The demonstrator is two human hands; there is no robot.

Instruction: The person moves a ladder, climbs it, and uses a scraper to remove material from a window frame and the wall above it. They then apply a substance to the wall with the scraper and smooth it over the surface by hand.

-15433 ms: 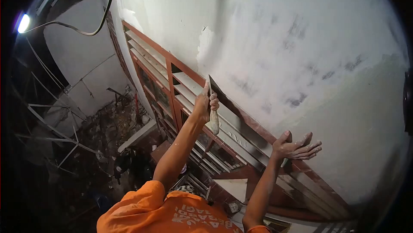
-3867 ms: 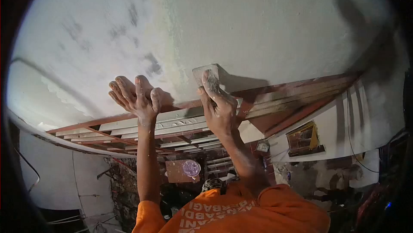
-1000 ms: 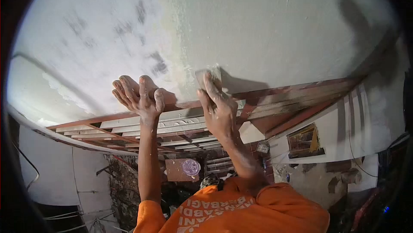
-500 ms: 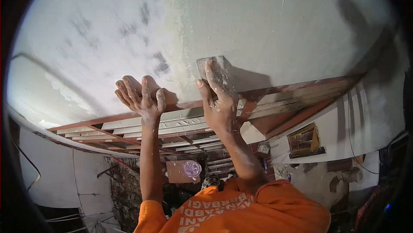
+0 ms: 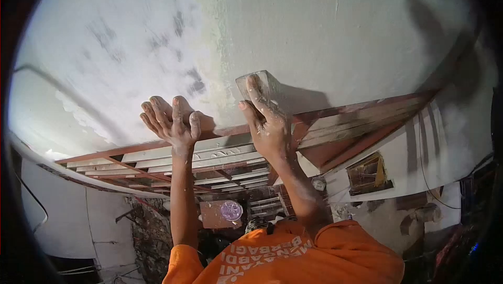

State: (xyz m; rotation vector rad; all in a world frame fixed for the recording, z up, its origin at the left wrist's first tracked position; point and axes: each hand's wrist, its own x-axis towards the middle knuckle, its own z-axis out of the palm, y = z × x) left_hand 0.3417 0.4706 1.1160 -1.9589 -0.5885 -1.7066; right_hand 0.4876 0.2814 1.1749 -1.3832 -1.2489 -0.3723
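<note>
In front of me is a pale wall (image 5: 304, 27), with white filler and dark smudges on its left part. My right hand (image 5: 270, 129) grips a flat scraper (image 5: 270, 87) whose thin blade lies against the wall. Its index finger stretches along the blade, and the handle is hidden in the palm. White dust and flakes cling to the fingers. To the left, my left hand (image 5: 178, 126) has its fingers spread and rests on or very close to the wall's lower edge, holding nothing.
A reddish-brown frame (image 5: 356, 110) borders the wall's lower edge, with pale slats (image 5: 141, 162) below. Further down, a purple round container (image 5: 231, 211) sits on a brown surface (image 5: 209, 216). An opening with a yellowish frame (image 5: 370, 173) is at lower right.
The scraper and my right hand have shifted slightly left, the wrist a little lower. My left hand keeps its place. The view has tilted slightly.
</note>
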